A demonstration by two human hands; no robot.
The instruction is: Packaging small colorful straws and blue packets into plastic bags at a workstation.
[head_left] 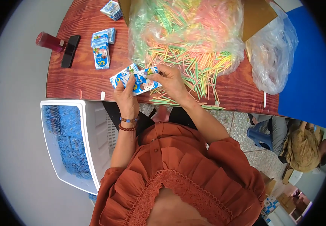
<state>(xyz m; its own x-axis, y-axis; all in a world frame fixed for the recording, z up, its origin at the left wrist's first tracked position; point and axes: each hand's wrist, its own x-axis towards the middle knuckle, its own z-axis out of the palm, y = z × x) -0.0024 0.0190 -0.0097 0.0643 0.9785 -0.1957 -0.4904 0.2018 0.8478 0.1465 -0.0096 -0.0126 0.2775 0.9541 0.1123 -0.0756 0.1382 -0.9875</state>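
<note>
Over the table's near edge, both hands hold small blue-and-white printed packets [141, 86], fanned over each other. My left hand [126, 97] grips them from the lower left, its thumb pressed on the top. At the upper right end of one packet, the thumb and fingers of my right hand [172, 83] pinch its striped edge. How many packets are in the hands I cannot tell. Just beyond lies a large heap of thin pink, green and yellow sticks [198, 66], partly spilling out of a clear plastic bag [185, 24].
More packets [101, 55] lie at left on the red-brown wooden table [70, 84], beside a black phone [71, 51] and a red bottle [50, 42]. A crumpled clear bag [272, 56] sits right. Below left stands a white bin [85, 150] of blue packets. Another person [302, 147] is at right.
</note>
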